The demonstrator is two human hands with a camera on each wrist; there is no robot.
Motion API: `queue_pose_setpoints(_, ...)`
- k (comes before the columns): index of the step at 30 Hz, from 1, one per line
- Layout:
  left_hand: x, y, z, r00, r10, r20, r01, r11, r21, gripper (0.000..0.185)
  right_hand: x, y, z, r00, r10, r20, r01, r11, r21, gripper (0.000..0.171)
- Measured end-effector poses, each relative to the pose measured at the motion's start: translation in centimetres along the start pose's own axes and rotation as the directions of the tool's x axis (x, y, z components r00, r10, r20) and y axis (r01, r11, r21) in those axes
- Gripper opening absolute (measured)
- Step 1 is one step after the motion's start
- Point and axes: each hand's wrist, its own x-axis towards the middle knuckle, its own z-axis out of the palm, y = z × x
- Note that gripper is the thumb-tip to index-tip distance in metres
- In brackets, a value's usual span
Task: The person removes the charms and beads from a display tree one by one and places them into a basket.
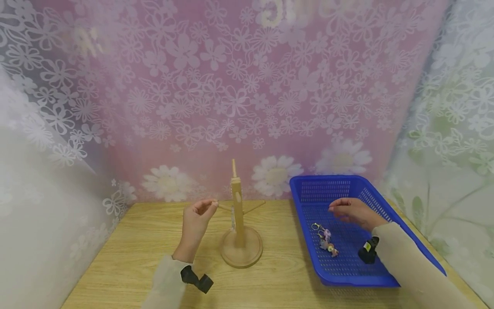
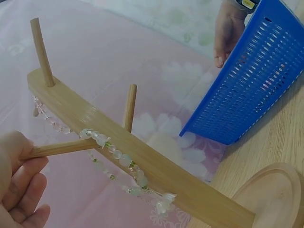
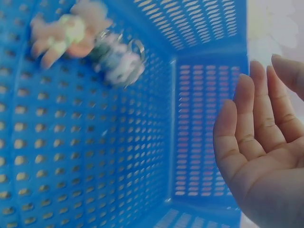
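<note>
Wooden peg [image 2: 61, 148] of the stand pinched by the left hand [image 1: 195, 219]; right hand [image 1: 353, 211] hovers open-fingered, empty, over the blue basket [image 1: 401, 228].

The stand [image 1: 240, 231] is made of pale wood, smoothly sanded, with a slight sheen seen on its post in the left wrist view. A bead string [image 2: 111, 156] of translucent, glassy beads is draped over it. The basket [image 1: 380, 214] is moulded of glossy blue perforated plastic. The counter [image 1: 127, 257] is faced with matt wood-grain. The keychains [image 1: 326, 240] carry shiny metal rings.
</note>
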Motion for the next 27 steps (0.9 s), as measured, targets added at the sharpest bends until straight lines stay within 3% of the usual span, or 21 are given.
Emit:
queue_pose_setpoints(10, -0.5, 0.3, 0.4, 0.998, 0.035, -0.046, -0.035, 0.999, -0.006, 0.017, -0.4, -2.4, 0.6, 0.997, -0.071, 0.020, 0.070, 0.996, 0.056, 0.025)
queue_pose_setpoints(20, -1.4, 0.6, 0.5, 0.995, 0.068, -0.066, -0.064, 0.996, 0.060, 0.014, -1.5, -5.3, 2.5, 0.989, -0.138, 0.056, 0.136, 0.990, 0.047, 0.025)
queue_pose_setpoints(23, -1.8, 1.1, 0.5, 0.995, 0.067, -0.080, -0.062, 0.996, 0.064, 0.013, -1.7, -6.1, 3.4, 0.988, -0.141, 0.070, 0.138, 0.989, 0.056, 0.027)
queue_pose_setpoints(27, -2.8, 2.8, 0.7, 0.988, 0.126, -0.094, -0.117, 0.988, 0.097, 0.010, -2.2, -7.2, 4.7, 0.981, -0.170, 0.098, 0.164, 0.984, 0.067, 0.030)
